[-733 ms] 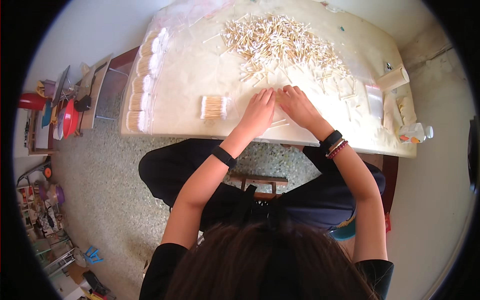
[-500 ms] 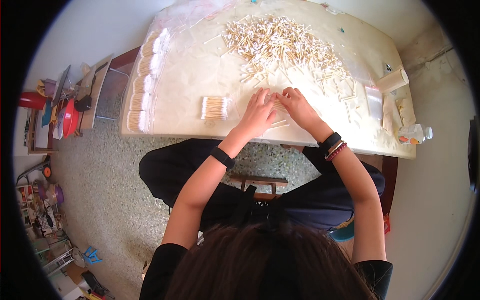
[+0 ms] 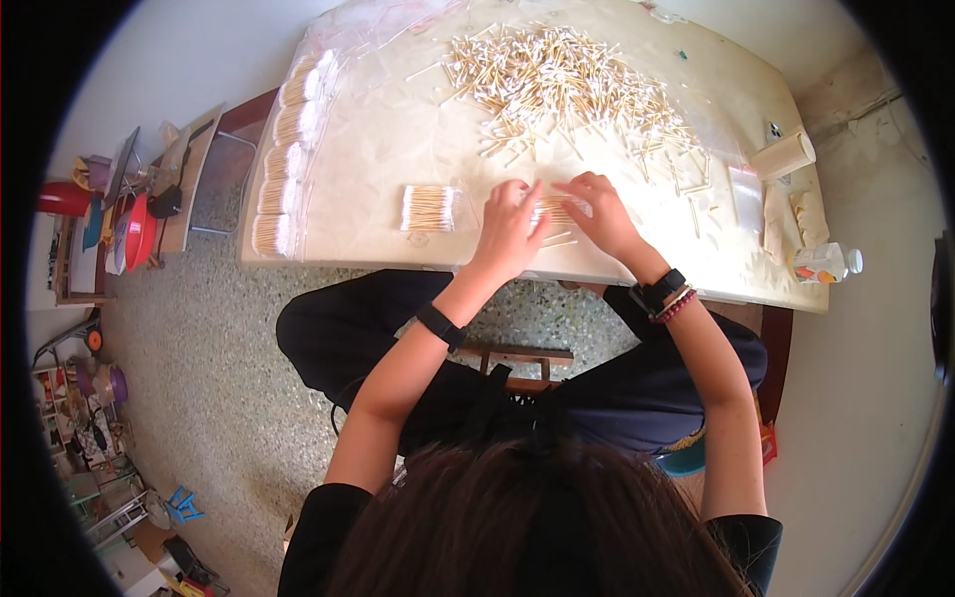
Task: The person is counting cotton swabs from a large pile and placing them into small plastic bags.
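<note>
My left hand (image 3: pixel 509 229) and right hand (image 3: pixel 604 216) are over the table's near edge, on either side of a small bundle of cotton swabs (image 3: pixel 550 210). The left fingers are bent, with thumb and fingers at the bundle's left end. The right fingertips bend over its right end, slightly blurred. Whether clear film wraps this bundle I cannot tell. A few loose swabs (image 3: pixel 559 240) lie just below it. To the left sits a flat clear packet of swabs (image 3: pixel 429 209). Beyond the hands spreads a large heap of loose swabs (image 3: pixel 567 85).
A column of packed swabs (image 3: pixel 284 159) lines the table's left edge, beside clear plastic bags (image 3: pixel 373 30). At the right are a cardboard-coloured roll (image 3: pixel 783 158), a crumpled tan packet (image 3: pixel 809 217) and a clear bottle (image 3: pixel 821 264). A wooden stool (image 3: pixel 517 355) stands below.
My fingertips have moved apart from each other and a little toward me, leaving more of the bundle visible between them. The heap and the packets stay put.
</note>
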`<control>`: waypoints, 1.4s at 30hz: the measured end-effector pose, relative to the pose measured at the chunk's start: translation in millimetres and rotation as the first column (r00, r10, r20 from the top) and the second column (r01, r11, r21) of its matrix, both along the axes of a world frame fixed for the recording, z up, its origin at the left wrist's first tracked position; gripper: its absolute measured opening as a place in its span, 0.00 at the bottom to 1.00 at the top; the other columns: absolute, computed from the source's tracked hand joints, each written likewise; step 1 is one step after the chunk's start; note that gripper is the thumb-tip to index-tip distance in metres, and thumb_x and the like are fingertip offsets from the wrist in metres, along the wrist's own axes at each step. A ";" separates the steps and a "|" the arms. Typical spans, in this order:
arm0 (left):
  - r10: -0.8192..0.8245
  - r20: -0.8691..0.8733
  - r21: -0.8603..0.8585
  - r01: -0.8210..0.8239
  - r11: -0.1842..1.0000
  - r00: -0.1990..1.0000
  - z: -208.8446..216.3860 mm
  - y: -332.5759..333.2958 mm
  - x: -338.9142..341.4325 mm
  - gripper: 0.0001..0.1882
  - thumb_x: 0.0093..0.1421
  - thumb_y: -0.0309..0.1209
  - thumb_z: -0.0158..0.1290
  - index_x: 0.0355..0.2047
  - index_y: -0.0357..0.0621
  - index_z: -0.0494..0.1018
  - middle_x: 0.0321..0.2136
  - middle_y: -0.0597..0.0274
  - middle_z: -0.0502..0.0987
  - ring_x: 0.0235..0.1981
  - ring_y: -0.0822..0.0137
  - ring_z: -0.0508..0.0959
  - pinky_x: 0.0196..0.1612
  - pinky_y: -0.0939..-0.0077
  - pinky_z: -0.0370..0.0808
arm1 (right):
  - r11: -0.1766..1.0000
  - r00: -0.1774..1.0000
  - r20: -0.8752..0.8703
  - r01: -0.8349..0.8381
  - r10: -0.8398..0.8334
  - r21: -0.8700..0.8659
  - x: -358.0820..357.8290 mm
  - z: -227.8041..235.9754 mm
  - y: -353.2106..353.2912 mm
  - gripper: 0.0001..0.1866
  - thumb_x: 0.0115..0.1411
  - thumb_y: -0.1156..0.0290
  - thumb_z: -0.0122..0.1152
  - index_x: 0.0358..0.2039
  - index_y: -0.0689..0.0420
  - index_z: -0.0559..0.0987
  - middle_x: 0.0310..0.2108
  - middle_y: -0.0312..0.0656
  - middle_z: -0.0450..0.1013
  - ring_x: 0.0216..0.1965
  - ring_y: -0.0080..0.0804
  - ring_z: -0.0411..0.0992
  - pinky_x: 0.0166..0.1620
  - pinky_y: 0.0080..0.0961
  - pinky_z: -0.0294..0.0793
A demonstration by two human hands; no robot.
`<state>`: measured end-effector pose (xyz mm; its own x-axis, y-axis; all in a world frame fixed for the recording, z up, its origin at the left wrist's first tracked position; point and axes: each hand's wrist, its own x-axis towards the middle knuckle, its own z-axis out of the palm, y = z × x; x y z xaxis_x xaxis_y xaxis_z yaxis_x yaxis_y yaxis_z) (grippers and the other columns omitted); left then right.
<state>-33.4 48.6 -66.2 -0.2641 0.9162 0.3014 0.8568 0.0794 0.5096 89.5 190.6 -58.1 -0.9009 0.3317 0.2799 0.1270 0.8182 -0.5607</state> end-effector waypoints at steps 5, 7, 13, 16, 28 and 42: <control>0.058 0.846 0.225 -0.453 0.862 0.530 -14.1 10.6 -11.6 0.14 0.63 0.31 0.41 0.45 0.35 0.68 0.44 0.51 0.71 0.49 0.60 0.69 0.54 0.69 0.62 | 0.667 0.904 -0.116 0.213 -0.412 -0.714 -0.1 -9.2 5.9 0.16 0.62 0.71 0.48 0.51 0.55 0.72 0.43 0.43 0.72 0.47 0.30 0.68 0.49 0.26 0.66; 0.032 0.903 0.207 -0.500 0.841 0.427 -24.8 14.1 -5.0 0.16 0.65 0.31 0.37 0.45 0.34 0.68 0.45 0.53 0.72 0.50 0.65 0.69 0.55 0.72 0.61 | 0.599 0.902 -0.091 0.202 -0.423 -0.775 1.8 -11.8 0.5 0.18 0.65 0.68 0.43 0.54 0.57 0.68 0.45 0.42 0.71 0.49 0.26 0.66 0.52 0.24 0.65; -0.079 0.965 0.205 -0.526 0.826 0.252 -18.6 29.8 23.1 0.20 0.67 0.38 0.34 0.48 0.36 0.66 0.49 0.58 0.68 0.53 0.70 0.65 0.59 0.73 0.57 | 0.435 0.804 -0.129 0.171 -0.580 -0.884 -12.1 -28.8 -23.6 0.19 0.67 0.65 0.40 0.54 0.59 0.66 0.45 0.44 0.71 0.51 0.27 0.65 0.56 0.23 0.61; -0.025 0.914 0.230 -0.467 0.854 0.405 -26.9 30.4 18.6 0.19 0.67 0.37 0.34 0.49 0.37 0.66 0.48 0.59 0.69 0.53 0.70 0.65 0.58 0.74 0.58 | 0.427 0.790 -0.132 0.175 -0.599 -0.887 -22.7 -20.9 -36.4 0.17 0.67 0.65 0.40 0.52 0.58 0.68 0.44 0.42 0.71 0.48 0.24 0.65 0.55 0.21 0.60; -0.043 0.842 0.296 -0.392 0.871 0.538 -31.2 14.1 24.6 0.20 0.61 0.23 0.39 0.55 0.35 0.58 0.55 0.53 0.63 0.60 0.59 0.60 0.62 0.67 0.54 | 0.630 0.858 -0.165 0.213 -0.486 -0.747 -18.9 -23.4 -43.5 0.16 0.63 0.73 0.42 0.50 0.59 0.70 0.46 0.40 0.70 0.48 0.27 0.65 0.54 0.22 0.60; 0.104 -0.106 -0.174 -0.122 0.977 0.989 -10.2 -15.2 47.3 0.32 0.57 0.31 0.47 0.59 0.26 0.52 0.62 0.40 0.49 0.65 0.48 0.48 0.64 0.53 0.45 | 0.910 0.957 0.243 0.046 -0.159 0.412 20.8 -9.1 -54.6 0.26 0.60 0.66 0.47 0.59 0.59 0.61 0.62 0.45 0.55 0.65 0.46 0.47 0.64 0.48 0.43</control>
<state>13.9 33.5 -76.4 -0.3469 0.9235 0.1639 0.8811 0.2610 0.3943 110.3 136.0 -67.2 -0.9271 0.3374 0.1634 0.3199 0.9393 -0.1242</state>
